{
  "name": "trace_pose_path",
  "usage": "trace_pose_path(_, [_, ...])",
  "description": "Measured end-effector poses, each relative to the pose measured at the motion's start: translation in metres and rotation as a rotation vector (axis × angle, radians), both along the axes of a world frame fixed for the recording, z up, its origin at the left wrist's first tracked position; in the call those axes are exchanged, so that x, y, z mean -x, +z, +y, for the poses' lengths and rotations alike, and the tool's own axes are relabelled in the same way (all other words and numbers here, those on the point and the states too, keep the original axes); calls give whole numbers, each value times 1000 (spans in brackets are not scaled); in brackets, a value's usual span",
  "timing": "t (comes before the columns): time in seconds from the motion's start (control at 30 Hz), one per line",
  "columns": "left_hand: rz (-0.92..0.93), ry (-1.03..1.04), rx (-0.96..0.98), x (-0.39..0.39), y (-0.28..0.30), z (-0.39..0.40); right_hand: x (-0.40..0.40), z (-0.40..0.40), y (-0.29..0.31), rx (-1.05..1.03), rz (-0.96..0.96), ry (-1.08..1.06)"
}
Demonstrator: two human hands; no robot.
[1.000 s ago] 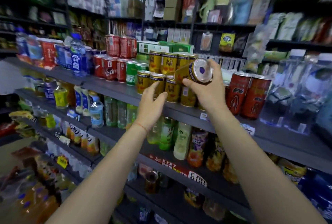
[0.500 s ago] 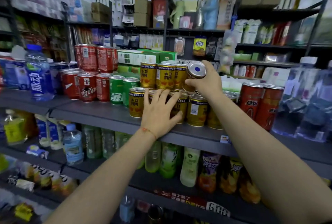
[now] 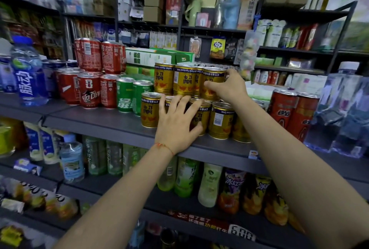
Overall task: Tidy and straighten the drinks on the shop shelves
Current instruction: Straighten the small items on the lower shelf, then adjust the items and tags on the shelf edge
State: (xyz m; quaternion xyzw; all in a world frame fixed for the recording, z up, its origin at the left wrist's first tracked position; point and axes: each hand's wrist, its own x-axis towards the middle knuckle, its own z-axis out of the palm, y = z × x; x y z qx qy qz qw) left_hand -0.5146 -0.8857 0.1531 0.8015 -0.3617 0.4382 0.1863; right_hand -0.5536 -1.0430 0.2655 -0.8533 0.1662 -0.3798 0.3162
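Gold energy-drink cans stand in two tiers on the grey top shelf (image 3: 111, 123). My right hand (image 3: 227, 87) grips an upright gold can (image 3: 211, 81) at the right end of the upper tier. My left hand (image 3: 177, 121) lies with spread fingers against the front of the lower gold cans (image 3: 220, 121), its wrist over the shelf edge; it hides one or two of them. One gold can (image 3: 149, 110) stands a little forward at the left of the lower row.
Left of the gold cans stand green cans (image 3: 124, 95), stacked red cola cans (image 3: 88, 89) and a blue bottle (image 3: 28, 73). Tall red cans (image 3: 291, 115) and clear water bottles (image 3: 343, 113) stand to the right. Bottled drinks fill the lower shelves.
My right hand has turned the tilted gold can upright and lowered it onto the upper tier. My left hand has stayed pressed against the lower cans. The view has shifted slightly.
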Motion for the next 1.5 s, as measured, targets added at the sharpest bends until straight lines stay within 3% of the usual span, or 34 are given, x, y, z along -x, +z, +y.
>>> trace_pose_path(0.33, [-5,23,-29,0,-1,0,3,7,-4,17,87,-40])
trace_pose_path(0.43, [13,-37,-8,1,1,2,10,20,-9,133,-8,-101])
trace_pose_path(0.57, [90,-182,228,6,0,20,30,62,-17,322,-393,17])
trace_pose_path(0.67, [77,-89,544,4,-12,61,38,100,-27,369,-475,257])
trace_pose_path(0.8, [237,30,898,-9,-48,138,25,158,-61,157,-211,642])
trace_pose_path(0.93, [566,252,868,-30,-101,200,-12,203,-124,144,274,874])
trace_pose_path(1.03, [824,299,891,-46,-139,230,-49,228,-180,-13,482,890])
trace_pose_path(1.27, [1092,272,860,-96,-174,259,-123,272,-245,-336,684,818])
trace_pose_path(1.37, [1084,272,904,-119,-183,261,-141,286,-254,-682,704,799])
trace_pose_path(1.5, [1073,222,955,-134,-185,255,-152,292,-266,-807,670,815])
